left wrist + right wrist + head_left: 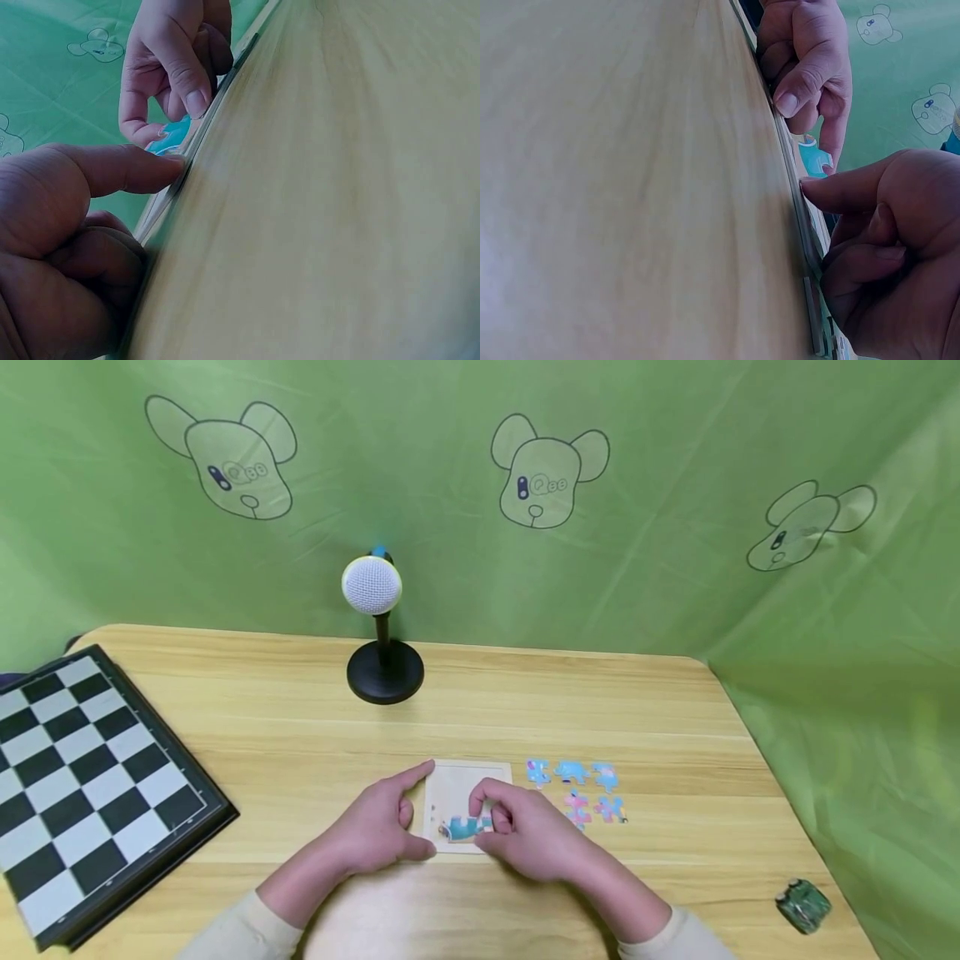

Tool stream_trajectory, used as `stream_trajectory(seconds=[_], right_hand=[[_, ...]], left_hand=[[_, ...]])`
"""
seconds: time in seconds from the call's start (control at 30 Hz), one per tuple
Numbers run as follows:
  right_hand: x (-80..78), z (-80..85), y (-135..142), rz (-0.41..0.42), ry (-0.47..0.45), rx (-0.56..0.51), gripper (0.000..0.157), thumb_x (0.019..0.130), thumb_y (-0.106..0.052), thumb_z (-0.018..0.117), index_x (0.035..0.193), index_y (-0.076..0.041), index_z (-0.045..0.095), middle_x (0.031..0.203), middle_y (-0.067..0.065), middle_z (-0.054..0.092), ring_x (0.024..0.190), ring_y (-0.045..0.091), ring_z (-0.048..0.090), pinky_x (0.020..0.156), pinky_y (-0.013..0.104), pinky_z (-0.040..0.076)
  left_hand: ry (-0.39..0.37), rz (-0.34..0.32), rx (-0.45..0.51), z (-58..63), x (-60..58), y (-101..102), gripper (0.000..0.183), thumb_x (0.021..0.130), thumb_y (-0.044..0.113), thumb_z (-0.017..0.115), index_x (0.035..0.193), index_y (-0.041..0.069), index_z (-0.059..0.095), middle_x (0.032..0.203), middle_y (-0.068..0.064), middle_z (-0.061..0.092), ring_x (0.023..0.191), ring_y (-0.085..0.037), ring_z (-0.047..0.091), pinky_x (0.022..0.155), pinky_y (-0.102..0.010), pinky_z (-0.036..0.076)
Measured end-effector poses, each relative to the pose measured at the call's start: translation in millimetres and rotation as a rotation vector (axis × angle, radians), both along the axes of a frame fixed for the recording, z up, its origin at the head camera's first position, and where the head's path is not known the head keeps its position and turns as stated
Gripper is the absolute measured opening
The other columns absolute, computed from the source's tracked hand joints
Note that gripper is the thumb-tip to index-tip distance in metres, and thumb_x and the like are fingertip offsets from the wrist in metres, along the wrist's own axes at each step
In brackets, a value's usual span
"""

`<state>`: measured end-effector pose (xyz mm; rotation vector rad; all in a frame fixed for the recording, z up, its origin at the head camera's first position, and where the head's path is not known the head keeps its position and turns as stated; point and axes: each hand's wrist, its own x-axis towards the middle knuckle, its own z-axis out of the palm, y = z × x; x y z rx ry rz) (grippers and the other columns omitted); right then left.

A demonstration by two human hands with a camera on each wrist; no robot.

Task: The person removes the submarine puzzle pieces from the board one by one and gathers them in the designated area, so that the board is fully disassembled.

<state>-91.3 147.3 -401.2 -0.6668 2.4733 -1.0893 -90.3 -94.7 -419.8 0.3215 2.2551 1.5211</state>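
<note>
A pale, flat puzzle board (453, 783) lies on the table between both hands. My left hand (371, 827) holds its left edge, index fingertip at the upper corner and thumb at the lower one, the other fingers curled in. Along the board's lower part are joined teal puzzle pieces (459, 828). Over the lower right of the board, my right hand (536, 835) pinches a teal puzzle piece (483, 823) between bent index finger and thumb; the hand partly covers it. In the left wrist view, teal shows by the right hand's fingertips (196, 103).
Several loose blue and pink puzzle pieces (572, 772) lie right of the board. A microphone on a black stand (385, 672) is behind it. At the left is a chessboard (97, 777); a small dark green object (803, 906) sits near the right table edge. A green curtain (420, 485) hangs behind.
</note>
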Motion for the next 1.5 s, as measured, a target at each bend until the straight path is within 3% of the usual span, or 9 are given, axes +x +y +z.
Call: stream_trajectory(seconds=[0.2, 0.5, 0.67, 1.0, 1.3, 1.5], right_hand=[[-1.3, 1.6, 0, -0.013, -0.014, -0.035, 0.023, 0.088, -0.005, 0.074, 0.1, -0.021, 0.062, 0.059, -0.009, 0.038, 0.052, 0.005, 0.036, 0.056, 0.025, 0.039], [0.3, -1.1, -3, -0.021, -0.013, 0.005, 0.027, 0.086, -0.015, 0.079, 0.11, -0.023, 0.068, 0.059, -0.009, 0.038, 0.052, 0.006, 0.036, 0.059, 0.026, 0.043], [2.3, -1.9, -5, -0.004, 0.017, 0.031, 0.031, 0.081, -0.02, 0.085, 0.104, -0.023, 0.065, 0.058, -0.01, 0.038, 0.051, 0.004, 0.035, 0.056, 0.025, 0.042], [6.3, 2.3, -7, -0.002, 0.019, 0.047, 0.028, 0.081, -0.022, 0.085, 0.1, -0.019, 0.063, 0.057, -0.01, 0.039, 0.05, 0.002, 0.035, 0.055, 0.024, 0.042], [15.1, 14.6, 9, -0.085, 0.005, 0.034, 0.03, 0.08, -0.022, 0.086, 0.101, -0.02, 0.064, 0.058, -0.01, 0.035, 0.053, 0.003, 0.032, 0.059, 0.025, 0.044], [21.8, 19.9, 37, -0.15, 0.032, 0.001, 0.032, 0.079, -0.019, 0.086, 0.102, -0.02, 0.064, 0.059, -0.011, 0.032, 0.054, 0.003, 0.03, 0.073, 0.029, 0.049]], left_hand=[[0.014, -0.001, -0.001, -0.1, -1.2, 1, 0.104, 0.065, -0.001, 0.088, 0.154, 0.007, 0.037, 0.054, 0.003, 0.037, 0.045, -0.011, 0.033, 0.046, -0.024, 0.031], [0.018, -0.011, -0.01, -0.1, -1.0, 1, 0.104, 0.066, 0.001, 0.089, 0.154, 0.007, 0.036, 0.054, 0.003, 0.036, 0.045, -0.012, 0.033, 0.046, -0.025, 0.03], [0.009, -0.014, 0.0, -0.2, -0.8, 1, 0.103, 0.066, 0.001, 0.089, 0.154, 0.007, 0.036, 0.054, 0.003, 0.036, 0.044, -0.011, 0.032, 0.045, -0.024, 0.029], [0.011, -0.009, 0.001, -0.8, 0.2, 0, 0.103, 0.066, 0.0, 0.089, 0.154, 0.006, 0.036, 0.054, 0.004, 0.037, 0.044, -0.011, 0.034, 0.045, -0.024, 0.03], [0.006, 0.0, 0.002, -1.4, 0.7, 1, 0.104, 0.065, -0.001, 0.088, 0.155, 0.007, 0.036, 0.055, 0.004, 0.037, 0.046, -0.011, 0.034, 0.048, -0.025, 0.032], [-0.002, -0.004, -0.002, -0.9, 1.3, 1, 0.104, 0.066, -0.001, 0.087, 0.155, 0.007, 0.034, 0.054, 0.005, 0.033, 0.046, -0.011, 0.03, 0.05, -0.025, 0.034]])
